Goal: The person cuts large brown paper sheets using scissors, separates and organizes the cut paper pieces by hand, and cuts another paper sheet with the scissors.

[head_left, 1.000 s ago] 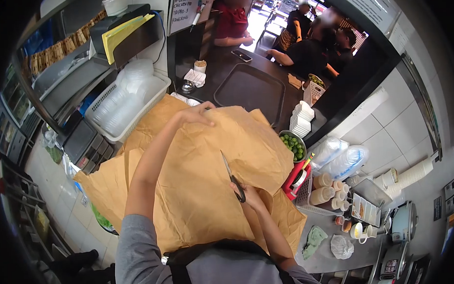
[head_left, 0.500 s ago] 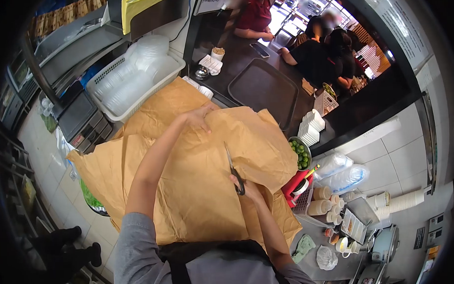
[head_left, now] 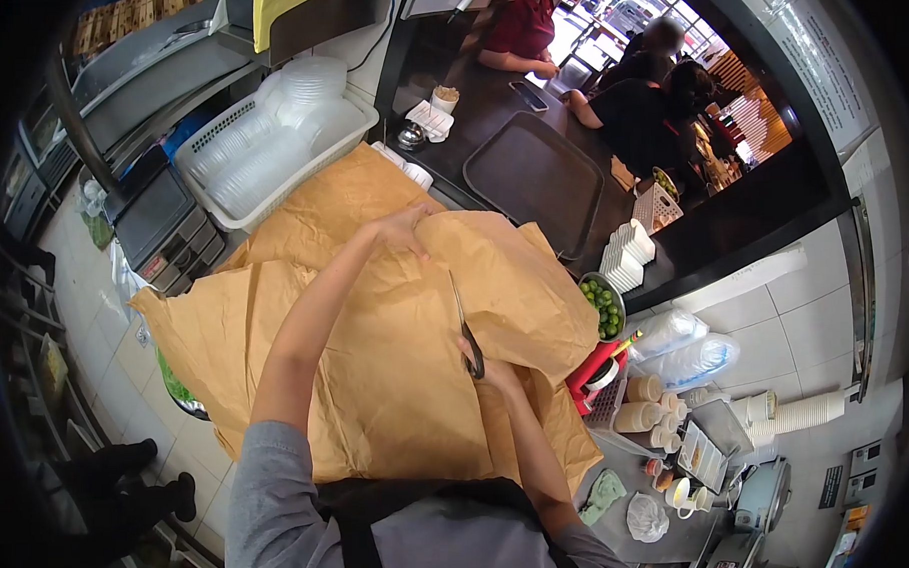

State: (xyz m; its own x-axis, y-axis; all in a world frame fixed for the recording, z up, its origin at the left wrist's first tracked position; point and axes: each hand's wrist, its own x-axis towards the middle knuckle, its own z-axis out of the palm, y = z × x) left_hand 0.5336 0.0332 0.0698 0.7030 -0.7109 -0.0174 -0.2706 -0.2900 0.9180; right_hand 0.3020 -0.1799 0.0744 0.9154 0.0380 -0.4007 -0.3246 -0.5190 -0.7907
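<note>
Over at 11 o'clock from the big sheet of brown kraft paper, a white plastic basket holds clear plastic tubs. The paper itself lies creased and overlapping in front of the person, running almost up against their apron.

The left hand rests near the sheet's 12 o'clock edge, fingers and thumb spread; whether they pinch the paper or only press it, I can't tell. Rightward, toward the sheet's 3 o'clock side, the right hand has its fingers curled around black-handled scissors, blades pointing to about 12.

Looks to me like the paper is being cut. Carrying the cut on would call for the left hand to steady the sheet and the blades to follow the line toward 12.

Between 1 and 2 o'clock, a dark serving tray sits on the desk; a bowl of green limes is at 3, just beside the paper.
</note>
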